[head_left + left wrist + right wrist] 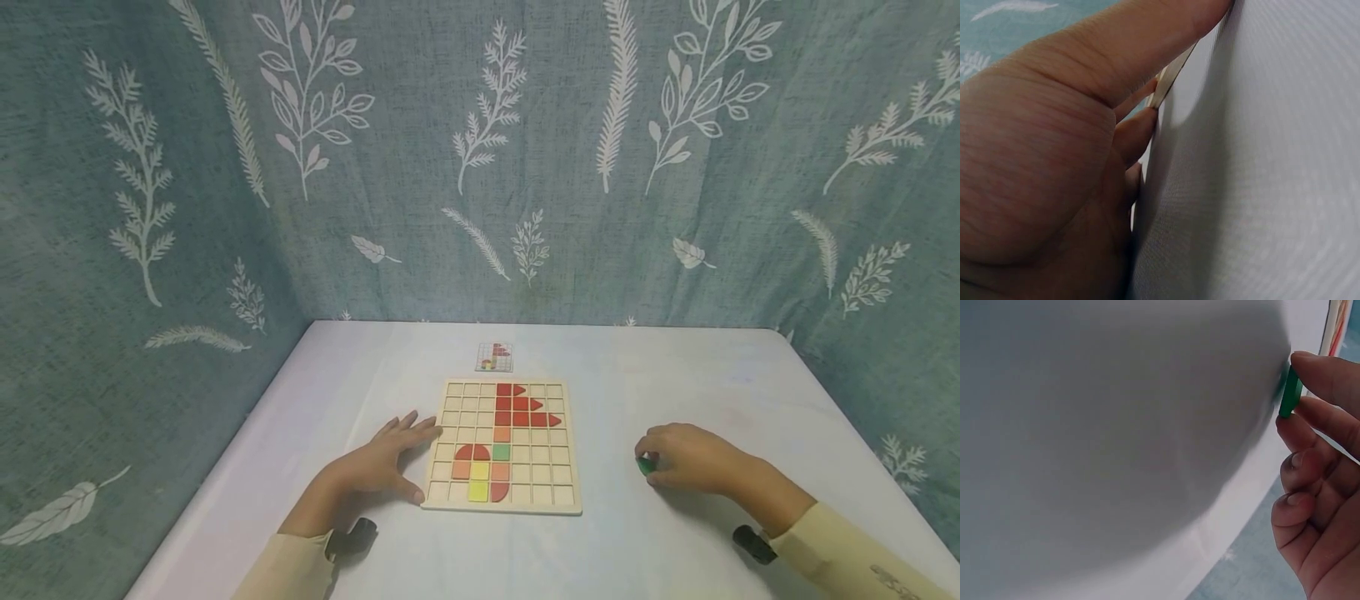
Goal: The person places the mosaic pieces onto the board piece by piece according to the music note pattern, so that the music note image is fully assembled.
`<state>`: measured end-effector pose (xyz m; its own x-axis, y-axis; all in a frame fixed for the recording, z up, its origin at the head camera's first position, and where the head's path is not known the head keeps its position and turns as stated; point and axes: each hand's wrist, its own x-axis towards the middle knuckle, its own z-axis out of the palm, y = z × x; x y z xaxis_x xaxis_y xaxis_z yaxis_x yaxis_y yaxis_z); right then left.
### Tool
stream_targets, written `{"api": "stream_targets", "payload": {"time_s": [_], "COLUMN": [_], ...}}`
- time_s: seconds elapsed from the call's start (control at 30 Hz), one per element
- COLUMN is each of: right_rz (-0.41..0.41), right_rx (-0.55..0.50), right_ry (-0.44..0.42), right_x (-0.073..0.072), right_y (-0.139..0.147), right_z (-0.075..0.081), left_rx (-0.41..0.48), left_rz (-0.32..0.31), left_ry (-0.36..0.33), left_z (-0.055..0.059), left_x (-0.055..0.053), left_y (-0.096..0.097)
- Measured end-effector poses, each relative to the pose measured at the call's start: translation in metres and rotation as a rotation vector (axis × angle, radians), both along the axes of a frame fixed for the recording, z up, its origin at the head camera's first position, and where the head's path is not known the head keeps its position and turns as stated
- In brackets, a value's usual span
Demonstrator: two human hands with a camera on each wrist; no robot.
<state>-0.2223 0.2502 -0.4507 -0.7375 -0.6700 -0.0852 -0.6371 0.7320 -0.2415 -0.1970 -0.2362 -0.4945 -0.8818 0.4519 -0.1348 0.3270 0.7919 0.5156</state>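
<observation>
A pale wooden grid board [543, 492] lies on the table, with red, orange, yellow and green flat pieces set in some of its squares. At its left edge rests my left hand [386, 457], fingers spread, the thumb by the lower left corner. In the left wrist view the thumb and fingers of the left hand [1041, 156] lie along the board's edge [1172, 75]. Right of the board, my right hand [693, 458] pinches a small green piece [646, 465] between thumb and fingers. The right wrist view shows this green piece [1291, 394] held edge-on, close to the tabletop.
Behind the board lies a small pattern card [494, 357] with a printed grid and coloured shapes. The white table [390, 358] is bounded at the back and sides by a teal leaf-print curtain [420, 167]. A dark wrist camera sits at each sleeve cuff.
</observation>
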Motion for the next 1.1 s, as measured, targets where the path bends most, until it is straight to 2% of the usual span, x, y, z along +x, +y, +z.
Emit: {"api": "stream_targets", "payload": {"time_s": [0.4,0.77,1.1], "right_rz": [0.083,0.167,0.201], "right_rx": [-0.029,-0.082,-0.102], "right_ry": [0.042,0.038,0.013], "right_x": [0.0,0.0,0.004], "right_y": [-0.048,-0.09,-0.132], "right_z": [0.004,0.009,0.006], "left_rx": [-0.002,0.004,0.015], "left_rz": [-0.009,-0.012,-0.02], "left_ry": [0.012,0.015,0.016], "left_z": [0.003,0.002,0.002], "left_x": [0.003,0.001,0.002], "left_y": [0.001,0.002,0.001]}}
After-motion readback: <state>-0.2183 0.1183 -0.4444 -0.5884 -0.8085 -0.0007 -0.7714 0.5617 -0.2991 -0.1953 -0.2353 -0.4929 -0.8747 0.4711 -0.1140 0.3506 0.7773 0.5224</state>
